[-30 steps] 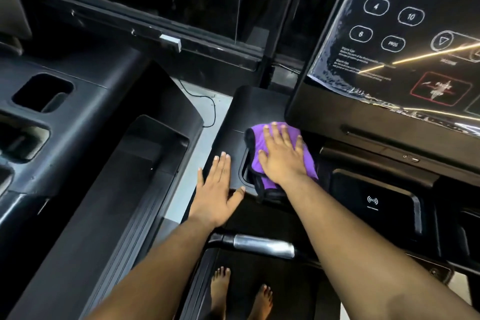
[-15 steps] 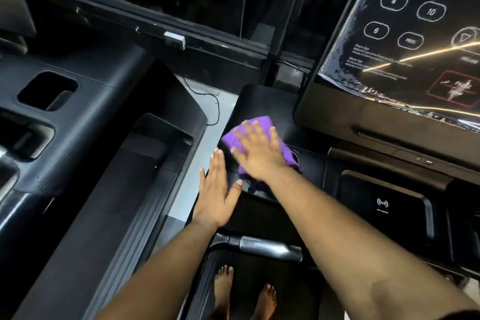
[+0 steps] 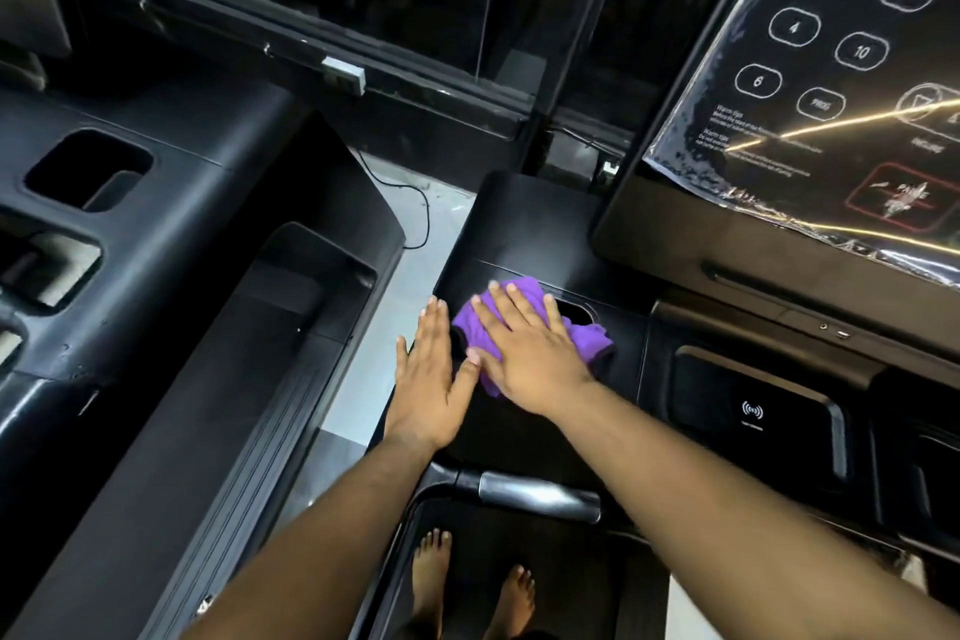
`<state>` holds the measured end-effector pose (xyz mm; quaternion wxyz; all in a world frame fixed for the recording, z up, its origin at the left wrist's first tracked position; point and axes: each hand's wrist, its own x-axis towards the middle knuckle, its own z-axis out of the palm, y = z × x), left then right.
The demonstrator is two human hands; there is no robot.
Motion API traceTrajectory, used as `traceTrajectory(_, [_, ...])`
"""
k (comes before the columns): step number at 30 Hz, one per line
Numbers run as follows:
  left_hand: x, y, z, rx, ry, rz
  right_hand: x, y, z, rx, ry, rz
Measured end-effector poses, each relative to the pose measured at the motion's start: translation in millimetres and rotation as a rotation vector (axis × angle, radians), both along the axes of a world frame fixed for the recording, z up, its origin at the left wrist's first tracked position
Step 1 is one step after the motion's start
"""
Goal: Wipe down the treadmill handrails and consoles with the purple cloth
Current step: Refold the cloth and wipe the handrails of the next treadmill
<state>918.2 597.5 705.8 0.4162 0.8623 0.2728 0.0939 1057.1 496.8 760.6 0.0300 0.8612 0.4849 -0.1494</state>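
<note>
You stand on a black treadmill [image 3: 519, 234], and its console deck fills the middle and the right side of the view. At the left there is a second treadmill [image 3: 156, 234] with dark recesses in its console, and a strip of pale floor [image 3: 400, 270] lies between the two machines. At the upper right rises the control panel [image 3: 831, 83], glossy and covered with plastic film, with round number buttons on it. Below the panel, at the right, you see a flat pad with a wireless symbol [image 3: 752, 412]. Near the bottom a handrail [image 3: 535, 489] with a silver grip crosses under your arms, and your bare feet [image 3: 470, 582] stand on the belt below it.

Your right hand [image 3: 530, 353] lies flat on the purple cloth [image 3: 584, 335], fingers straight and a little spread, and presses it on the left part of the console deck. The cloth sits at the edge of a cup recess [image 3: 574, 309] and partly covers it. Your left hand [image 3: 428, 379] rests flat on the deck just beside the cloth, on its left, fingers straight and together; it holds nothing. Its thumb is touching or nearly touching your right hand.
</note>
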Motion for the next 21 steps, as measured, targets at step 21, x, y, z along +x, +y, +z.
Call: traceTrajectory(21, [-2, -5, 12, 0.161, 0.154, -0.136, -26, -44, 16, -0.155, -0.09, -0.104])
